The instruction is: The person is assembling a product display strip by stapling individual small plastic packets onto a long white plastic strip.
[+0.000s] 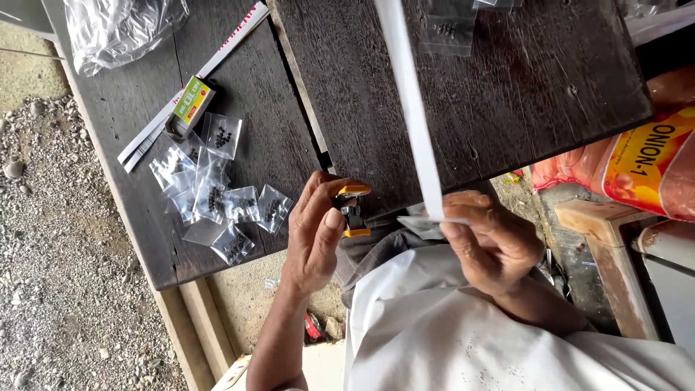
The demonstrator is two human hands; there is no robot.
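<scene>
Our left hand (315, 232) clenches a small orange-and-black stapler (353, 211). Our right hand (492, 242) pinches a long white paper strip (414, 116).

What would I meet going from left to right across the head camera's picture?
Gravel ground → small clear packets of dark seeds → left hand with an orange stapler → white paper strip → right hand → orange sack.
</scene>
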